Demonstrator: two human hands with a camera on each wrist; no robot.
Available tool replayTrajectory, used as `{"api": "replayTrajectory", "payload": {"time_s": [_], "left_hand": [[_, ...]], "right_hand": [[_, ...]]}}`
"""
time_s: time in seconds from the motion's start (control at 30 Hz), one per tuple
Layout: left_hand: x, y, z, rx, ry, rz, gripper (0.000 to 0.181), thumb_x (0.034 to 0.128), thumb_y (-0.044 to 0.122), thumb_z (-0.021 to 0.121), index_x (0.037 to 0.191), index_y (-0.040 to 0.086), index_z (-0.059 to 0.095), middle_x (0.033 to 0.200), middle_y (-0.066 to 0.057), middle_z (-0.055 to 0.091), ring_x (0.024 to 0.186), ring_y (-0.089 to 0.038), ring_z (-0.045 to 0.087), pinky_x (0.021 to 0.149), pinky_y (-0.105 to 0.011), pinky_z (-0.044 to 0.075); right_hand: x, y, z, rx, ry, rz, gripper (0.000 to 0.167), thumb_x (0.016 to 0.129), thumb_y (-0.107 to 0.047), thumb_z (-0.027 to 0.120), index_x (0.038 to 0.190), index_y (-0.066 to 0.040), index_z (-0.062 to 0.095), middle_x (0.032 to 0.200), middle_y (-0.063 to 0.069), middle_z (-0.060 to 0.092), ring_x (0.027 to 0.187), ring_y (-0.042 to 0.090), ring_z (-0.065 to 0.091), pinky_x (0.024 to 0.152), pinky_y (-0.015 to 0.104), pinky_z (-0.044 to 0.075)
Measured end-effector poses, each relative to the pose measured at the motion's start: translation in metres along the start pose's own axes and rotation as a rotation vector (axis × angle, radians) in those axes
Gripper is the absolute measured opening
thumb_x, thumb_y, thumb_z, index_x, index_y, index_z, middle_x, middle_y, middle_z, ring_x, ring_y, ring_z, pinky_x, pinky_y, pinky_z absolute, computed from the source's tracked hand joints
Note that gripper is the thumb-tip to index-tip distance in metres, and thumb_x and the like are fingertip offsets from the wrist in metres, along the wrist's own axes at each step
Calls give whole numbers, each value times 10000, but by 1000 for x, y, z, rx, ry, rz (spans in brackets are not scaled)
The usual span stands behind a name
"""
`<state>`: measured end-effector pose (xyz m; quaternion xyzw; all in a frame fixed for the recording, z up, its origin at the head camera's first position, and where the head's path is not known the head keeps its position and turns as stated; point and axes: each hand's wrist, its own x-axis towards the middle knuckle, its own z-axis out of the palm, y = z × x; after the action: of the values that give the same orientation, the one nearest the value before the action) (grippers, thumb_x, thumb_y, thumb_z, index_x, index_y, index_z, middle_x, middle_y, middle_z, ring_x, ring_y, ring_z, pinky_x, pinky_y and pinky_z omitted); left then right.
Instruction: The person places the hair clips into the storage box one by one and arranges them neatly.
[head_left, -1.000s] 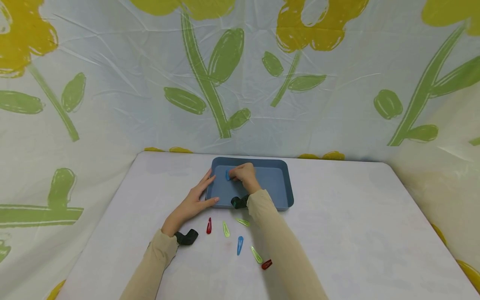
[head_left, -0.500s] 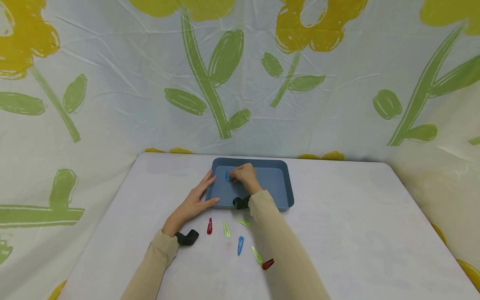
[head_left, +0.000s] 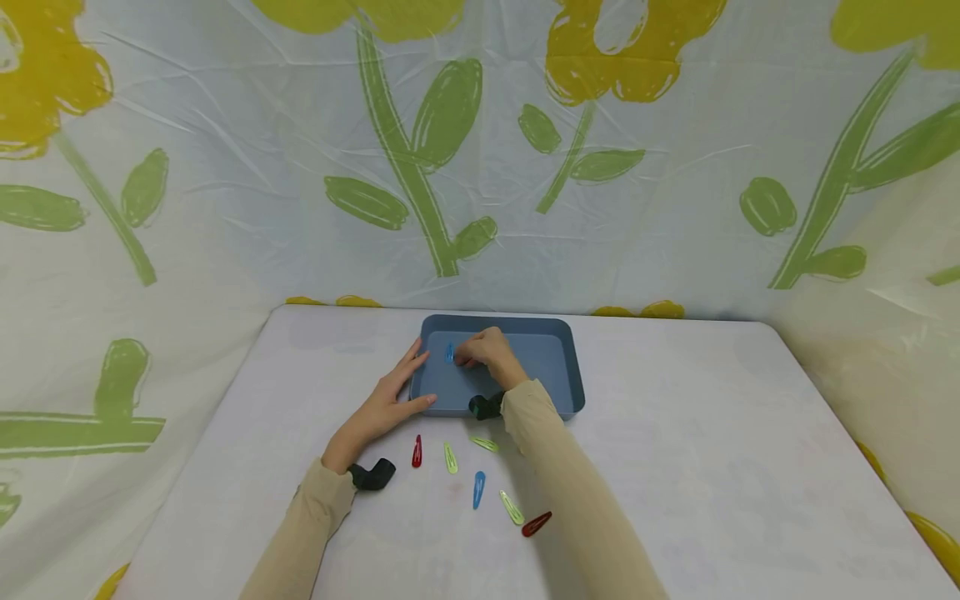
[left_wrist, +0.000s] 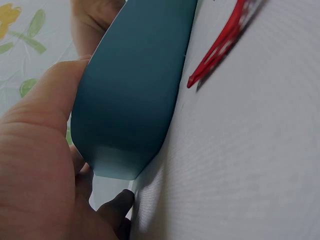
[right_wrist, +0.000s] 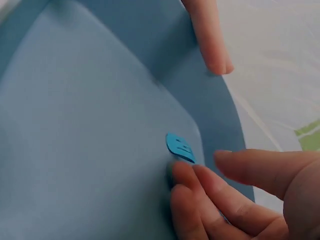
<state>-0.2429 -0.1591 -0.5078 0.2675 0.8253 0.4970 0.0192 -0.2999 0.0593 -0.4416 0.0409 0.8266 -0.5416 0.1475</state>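
Observation:
A blue hair clip lies in the left part of the blue-grey tray. The right hand is just right of this clip in the head view, fingers loosely bent with their tips close to it. Its thumb stands apart from the fingers; a sliver of blue shows between them, too small to identify. The left hand rests at the tray's left side, fingers spread, thumb on the near rim. In the left wrist view the tray wall is beside that thumb.
In front of the tray lie a red clip, green clips, a blue clip and a dark red clip beside the right sleeve. A flowered sheet hangs behind the table.
The right fingers have drawn slightly away from the blue clip in the tray, which shows more fully. The right sleeve has shifted right, uncovering more of the dark red clip. The left hand stays put.

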Motion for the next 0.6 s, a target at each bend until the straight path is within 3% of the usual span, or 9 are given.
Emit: {"api": "replayTrajectory", "payload": {"time_s": [0.13,0.33,0.6], "left_hand": [[-1,13,-2,-12,-7,-7,768,931,112,690,1552,-9,254,1653,-156,48,1510,-326,37,1167,-606,119],[-4,39,-7,-29,-17,-25,748,930,112,687,1539,-28,276,1642,-201,73,1506,-357,57,1166,-604,137],[-5,38,-7,-23,-8,-9,739,929,98,685,1531,-48,282,1641,-207,79,1503,-370,68,1156,-617,149]], "right_hand": [[-2,-2,-5,75,-54,15,228,888,-73,674,1020,106,727,950,215,735,846,329,696,807,398,561],[-12,-6,-14,110,-92,25,264,935,-118,660,1094,89,704,1011,206,731,927,345,694,843,402,547],[-38,-7,-29,60,-99,-114,311,955,-195,650,1113,66,707,999,152,737,934,341,684,939,486,498]]}}
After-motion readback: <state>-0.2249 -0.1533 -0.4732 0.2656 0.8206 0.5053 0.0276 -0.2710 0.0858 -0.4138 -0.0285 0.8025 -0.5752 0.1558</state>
